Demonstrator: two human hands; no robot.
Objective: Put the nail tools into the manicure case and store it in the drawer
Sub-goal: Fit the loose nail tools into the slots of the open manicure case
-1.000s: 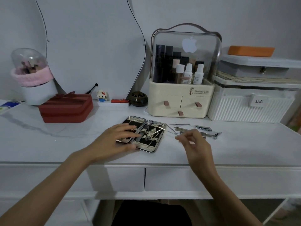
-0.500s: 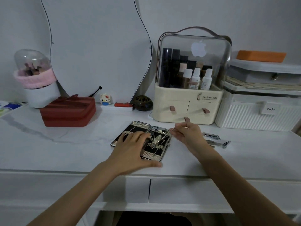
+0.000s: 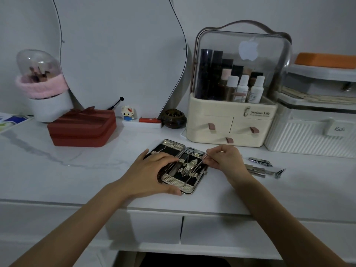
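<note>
The manicure case (image 3: pixel 178 166) is lying open and flat on the white bench (image 3: pixel 77 170), near its front edge and just in front of the cream cosmetic organiser (image 3: pixel 231 120), so both halves are facing up for loading. The left hand (image 3: pixel 150 174) is resting on the case with its fingers (image 3: pixel 167 160) spread straight over the left half and its thumb along the near edge, apparently pinning the case so it is not sliding while a tool goes in. The right hand (image 3: pixel 223 158) is pinching a thin metal tool (image 3: pixel 196 168) between thumb and fingertips and angling it down into the right half, where several tools are already sitting under their straps; the slant suggests it is being threaded into a free loop. The remaining nail tools (image 3: pixel 264 168) are lying loose on the bench just to the right of that hand, within easy reach. The two drawers (image 3: pixel 154 228) under the bench are closed, so storing is waiting until packing is done.
</note>
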